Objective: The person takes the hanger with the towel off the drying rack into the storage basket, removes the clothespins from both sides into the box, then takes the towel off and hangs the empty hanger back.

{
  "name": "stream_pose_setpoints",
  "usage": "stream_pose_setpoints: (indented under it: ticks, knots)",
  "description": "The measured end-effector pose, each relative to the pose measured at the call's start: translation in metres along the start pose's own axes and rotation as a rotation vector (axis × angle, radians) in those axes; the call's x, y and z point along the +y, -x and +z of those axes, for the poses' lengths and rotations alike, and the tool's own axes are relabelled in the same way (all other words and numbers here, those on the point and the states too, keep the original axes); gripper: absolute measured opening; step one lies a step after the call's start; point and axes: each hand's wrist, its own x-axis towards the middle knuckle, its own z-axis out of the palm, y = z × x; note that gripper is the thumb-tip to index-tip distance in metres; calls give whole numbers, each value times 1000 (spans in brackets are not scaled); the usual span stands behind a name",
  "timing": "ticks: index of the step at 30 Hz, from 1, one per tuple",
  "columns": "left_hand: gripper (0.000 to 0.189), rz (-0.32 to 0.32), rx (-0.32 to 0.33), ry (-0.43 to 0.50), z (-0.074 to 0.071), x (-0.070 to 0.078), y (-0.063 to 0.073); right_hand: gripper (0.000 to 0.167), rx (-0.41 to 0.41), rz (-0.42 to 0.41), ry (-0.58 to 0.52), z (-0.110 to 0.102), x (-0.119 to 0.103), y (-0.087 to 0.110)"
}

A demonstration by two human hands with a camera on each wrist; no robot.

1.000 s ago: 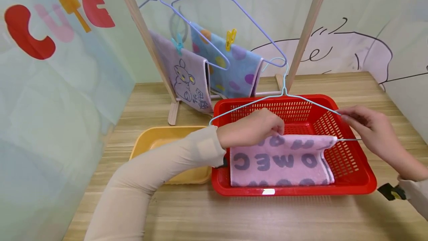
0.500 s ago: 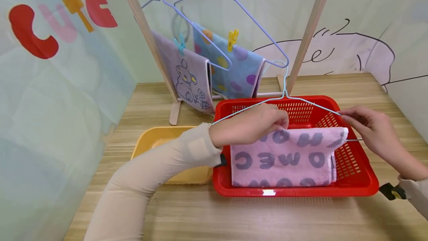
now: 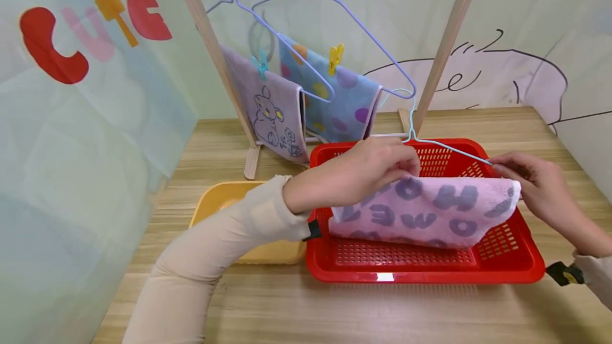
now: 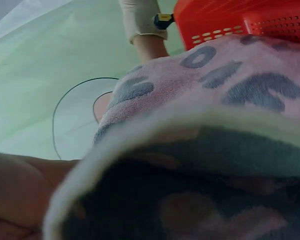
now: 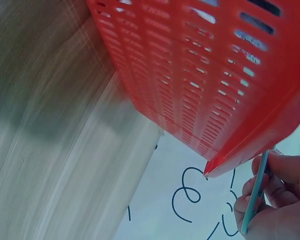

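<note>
My left hand (image 3: 360,171) pinches the top edge of a pink towel (image 3: 421,216) with grey letters, holding it above the red basket. In the left wrist view the towel (image 4: 200,80) fills much of the picture, its pale edge near the camera. With thumb and fingers my right hand (image 3: 540,185) grips the right end of a light blue hanger (image 3: 449,147); the right wrist view shows the hanger's wire (image 5: 255,192) between the fingers. The hanger's left part is hidden behind the left hand and towel, so I cannot tell how towel and lower bar meet.
The red basket (image 3: 430,276) stands on the wooden table, a yellow basket (image 3: 210,200) to its left. Behind is a wooden rack (image 3: 444,52) with purple hangers (image 3: 368,31), a grey-purple towel (image 3: 272,110) under a blue clip (image 3: 261,63) and a dotted blue towel (image 3: 334,94) under a yellow clip (image 3: 336,58).
The left hand has lifted the pink towel up and to the right, and its lower edge has risen off the basket's front. The right hand keeps hold of the hanger, nearly still.
</note>
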Motion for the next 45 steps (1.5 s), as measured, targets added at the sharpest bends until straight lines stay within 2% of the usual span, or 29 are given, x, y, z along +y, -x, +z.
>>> stream_pose_setpoints:
  ticks: [7, 16, 23, 30, 36, 45]
  knots:
    - [9, 30, 49, 15, -10, 6, 5, 18, -17, 7, 63, -3, 2, -1]
    - [11, 43, 128, 31, -27, 17, 7, 16, 3, 19, 58, -3, 2, -3]
    - [11, 78, 191, 54, -37, 26, 11, 17, 4, 37, 71, -1, 4, -4]
    - [11, 81, 243, 115, -43, 31, 16, 18, -30, 25, 70, -1, 5, -5]
    - [11, 104, 278, 134, -45, 34, 18, 17, -10, 35, 70, -1, 5, -6]
    - [10, 145, 342, 209, -51, 43, 26, 17, 17, 46, 69, -2, 9, -6]
